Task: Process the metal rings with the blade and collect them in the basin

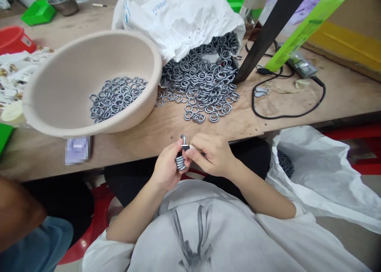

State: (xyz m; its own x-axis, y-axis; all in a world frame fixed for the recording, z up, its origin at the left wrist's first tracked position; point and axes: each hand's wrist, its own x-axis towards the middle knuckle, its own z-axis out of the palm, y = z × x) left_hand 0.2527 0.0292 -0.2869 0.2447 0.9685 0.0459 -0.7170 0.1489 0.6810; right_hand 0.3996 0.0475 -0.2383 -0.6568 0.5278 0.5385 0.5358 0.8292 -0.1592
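My left hand [167, 165] is closed around a short stack of grey metal rings [180, 161], just off the table's front edge. One more ring [183, 138] stands up above its thumb and fingertips. My right hand [212, 153] is closed too, pinching a small tool with a flat dark tip [185, 147] and a pale part. That tip is at the raised ring; whether it touches, I cannot tell. My right fingers hide most of the tool. Beyond my hands, a heap of loose rings [205, 81] spills from a white sack [190, 20]. A beige basin [53, 89] holds more rings.
An open white bag [321, 157] with rings inside hangs at the right. A dark upright bar [268, 38], a green strip [306, 30] and a black cable [285, 116] occupy the table's right side. Someone's arm [18, 212] is close at lower left.
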